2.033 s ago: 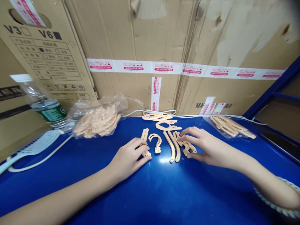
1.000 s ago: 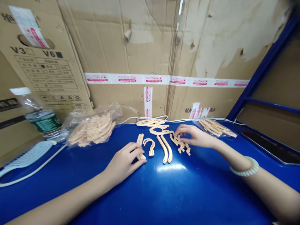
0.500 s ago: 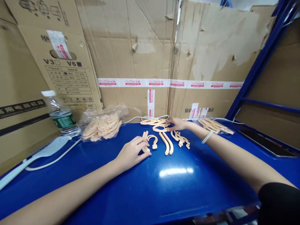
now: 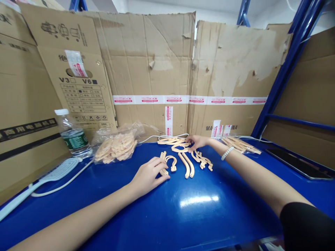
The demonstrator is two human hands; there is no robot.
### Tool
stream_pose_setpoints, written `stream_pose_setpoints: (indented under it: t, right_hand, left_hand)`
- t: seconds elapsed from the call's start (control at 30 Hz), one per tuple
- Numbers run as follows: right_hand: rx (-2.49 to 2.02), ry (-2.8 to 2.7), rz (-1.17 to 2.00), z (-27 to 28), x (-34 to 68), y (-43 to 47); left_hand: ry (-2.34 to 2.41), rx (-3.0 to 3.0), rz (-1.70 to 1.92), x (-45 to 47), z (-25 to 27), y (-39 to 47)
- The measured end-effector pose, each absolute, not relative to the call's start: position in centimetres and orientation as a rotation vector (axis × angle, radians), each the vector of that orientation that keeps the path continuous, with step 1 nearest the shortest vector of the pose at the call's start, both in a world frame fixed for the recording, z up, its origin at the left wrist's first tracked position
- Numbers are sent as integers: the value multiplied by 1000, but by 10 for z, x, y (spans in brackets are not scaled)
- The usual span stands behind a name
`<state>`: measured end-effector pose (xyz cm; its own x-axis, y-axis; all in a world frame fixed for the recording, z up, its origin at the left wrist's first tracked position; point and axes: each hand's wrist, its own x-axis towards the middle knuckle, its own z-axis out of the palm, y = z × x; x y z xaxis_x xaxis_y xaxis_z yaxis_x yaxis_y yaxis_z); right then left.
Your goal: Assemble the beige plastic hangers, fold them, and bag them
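On the blue table lie several pale beige, wood-like parts. My left hand [image 4: 148,176] is curled at a few straight beige strips [image 4: 163,157], thumb and fingers at their near ends. Just right of it is a hook-shaped piece [image 4: 172,161]. My right hand [image 4: 198,142] reaches to the back of the group, thumb and fingers closed at the edge of a beige oval ring piece [image 4: 178,149]. Two curved strips [image 4: 187,165] lie side by side in front of the ring. Wavy pieces [image 4: 202,160] are under and right of my right wrist.
At left stand a water bottle [image 4: 75,139] and a bag of beige pieces [image 4: 115,146], with a pale blue hairbrush [image 4: 57,170] before them. Bagged sticks [image 4: 240,144] and a dark tablet-like device [image 4: 298,164] lie right. Cardboard [image 4: 146,69] walls the back; a white cable [image 4: 146,140] runs along it.
The view has tilted upward, showing more above the cardboard. Both hands keep nearly the same places among the beige pieces, and the pieces show no clear shift.
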<state>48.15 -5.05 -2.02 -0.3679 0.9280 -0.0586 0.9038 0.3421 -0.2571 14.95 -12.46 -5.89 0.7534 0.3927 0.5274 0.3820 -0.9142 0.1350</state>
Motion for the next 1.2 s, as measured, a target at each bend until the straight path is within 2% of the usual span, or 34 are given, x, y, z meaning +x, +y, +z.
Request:
stream_pose_setpoints:
  t: [0.37, 0.5, 0.63, 0.8, 0.9, 1.03, 1.2]
  right_hand:
    - [-1532, -2172, 426, -24, 485, -56]
    - [-1409, -2024, 532, -16, 484, -70]
    - [-1305, -1922, 633, 3, 479, -100]
    - [-1195, -1915, 711, 27, 450, -161]
    - [-1143, -2028, 741, 27, 422, -196]
    - [-1116, -2209, 607, 10, 391, -224]
    - [-1053, -2064, 690, -11, 382, -234]
  left_hand:
    - [620, 2872, 885, 149, -59, -124]
    - [604, 2842, 896, 148, -61, -124]
    - [595, 2753, 994, 149, -55, -125]
    - [728, 2351, 1177, 153, -22, -132]
    - [765, 2131, 1090, 158, -7, -143]
    - [708, 2029, 835, 164, -8, -161]
    - [751, 2062, 856, 164, -22, -172]
